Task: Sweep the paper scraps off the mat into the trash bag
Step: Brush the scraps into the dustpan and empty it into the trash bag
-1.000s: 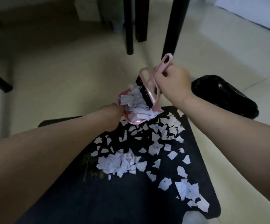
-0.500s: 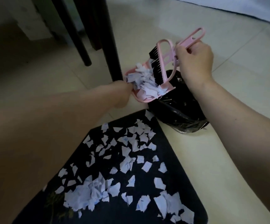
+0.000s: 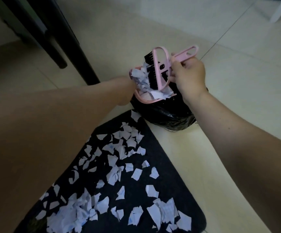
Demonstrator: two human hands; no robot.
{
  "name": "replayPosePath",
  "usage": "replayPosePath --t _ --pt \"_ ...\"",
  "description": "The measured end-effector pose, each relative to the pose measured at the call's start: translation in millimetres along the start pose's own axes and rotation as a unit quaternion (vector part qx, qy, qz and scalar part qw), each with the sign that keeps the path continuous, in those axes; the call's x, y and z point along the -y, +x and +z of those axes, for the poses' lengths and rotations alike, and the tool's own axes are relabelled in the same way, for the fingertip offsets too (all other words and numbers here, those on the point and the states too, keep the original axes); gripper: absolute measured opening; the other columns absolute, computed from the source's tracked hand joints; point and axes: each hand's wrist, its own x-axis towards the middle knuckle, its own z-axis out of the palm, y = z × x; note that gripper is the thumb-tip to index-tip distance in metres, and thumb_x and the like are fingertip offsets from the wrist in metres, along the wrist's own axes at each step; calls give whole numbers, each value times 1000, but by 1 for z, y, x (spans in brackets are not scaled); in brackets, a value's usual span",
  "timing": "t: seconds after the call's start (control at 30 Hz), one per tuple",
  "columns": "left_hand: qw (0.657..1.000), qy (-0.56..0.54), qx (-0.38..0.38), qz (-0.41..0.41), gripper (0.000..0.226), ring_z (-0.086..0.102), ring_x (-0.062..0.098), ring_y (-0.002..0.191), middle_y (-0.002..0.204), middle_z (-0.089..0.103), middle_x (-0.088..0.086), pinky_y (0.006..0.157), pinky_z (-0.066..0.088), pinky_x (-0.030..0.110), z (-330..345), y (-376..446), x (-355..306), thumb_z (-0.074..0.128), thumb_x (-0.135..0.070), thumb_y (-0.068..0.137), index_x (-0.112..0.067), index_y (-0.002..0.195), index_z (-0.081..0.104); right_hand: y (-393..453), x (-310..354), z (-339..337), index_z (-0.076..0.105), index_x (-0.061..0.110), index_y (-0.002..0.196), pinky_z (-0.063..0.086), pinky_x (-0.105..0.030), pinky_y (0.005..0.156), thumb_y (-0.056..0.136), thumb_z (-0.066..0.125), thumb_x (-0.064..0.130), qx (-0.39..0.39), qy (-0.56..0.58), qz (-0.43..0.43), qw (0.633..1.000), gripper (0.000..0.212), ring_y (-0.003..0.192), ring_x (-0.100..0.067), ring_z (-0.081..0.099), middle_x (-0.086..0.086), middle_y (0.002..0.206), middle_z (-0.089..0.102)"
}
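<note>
Gripping brush handle, right hand; left hand fingers hidden behind dustpan above trash bag.

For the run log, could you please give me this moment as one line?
right hand: grips brush | left hand: hidden behind dustpan | dustpan: loaded, over bag | mat: many scraps left

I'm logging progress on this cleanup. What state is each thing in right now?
dustpan: loaded with scraps, held over the trash bag
brush: bristles against the scraps in the dustpan
right hand: grips the brush handle
left hand: at the dustpan, grip hidden
trash bag: on floor beside the mat
mat: many scraps left
</note>
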Motion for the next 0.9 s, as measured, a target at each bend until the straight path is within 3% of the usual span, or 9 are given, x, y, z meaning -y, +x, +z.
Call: replayPosePath --t 0.2,0.33,0.43,0.53,0.63,0.73,0.9 --pt "1000 10 -24 -4 39 57 31 109 122 56 15 92 51 38 -2 0 -1 42 0 92 -4 129 53 3 -25 -8 72 13 91 56 -47 79 87 57 34 -33 -69 19 997 26 81 -25 69 -3 88 73" --pt "999 34 -23 -21 37 59 32 104 114 54 12 89 53 44 -6 2 1 45 -1 88 -6 123 56 4 -27 -26 71 12 101 45 -24 67 93 54 32 -90 -131 16 987 27 82 -17 65 -3 93 72" --pt "998 38 -41 -27 31 57 34 103 98 46 9 87 51 42 -11 1 1 46 -4 87 -7 116 58 5 -25 -27 72 15 100 54 -33 73 92 55 32 -113 -90 11 990 26 80 -19 67 0 89 72" --pt "996 53 -64 -35 27 54 34 98 100 46 10 81 47 38 -14 -1 0 49 -6 87 -7 113 56 -1 -18 -16 73 15 98 57 -44 78 89 56 30 -85 -56 5 995 24 81 -20 69 2 89 71" --pt "994 56 -85 -40 24 45 29 83 93 39 9 74 43 36 -15 -5 -4 50 -5 86 -6 110 55 -6 -20 -4 72 13 98 55 -35 75 92 56 27 -35 -72 3 997 23 78 -18 67 1 87 71" --pt "991 64 -96 -67 28 51 34 95 109 48 14 73 40 36 -15 -9 -7 51 -3 87 -3 114 55 -9 -29 -5 68 9 90 38 -26 61 95 52 28 -33 -151 17 988 25 62 -17 53 -2 75 64" --pt "985 74 -122 -95 35 48 37 110 121 46 16 81 43 38 -15 -11 -4 51 -6 88 -4 123 52 -6 -34 -20 67 3 101 34 -25 64 95 49 28 -103 -202 39 973 31 82 -27 59 -10 93 69"
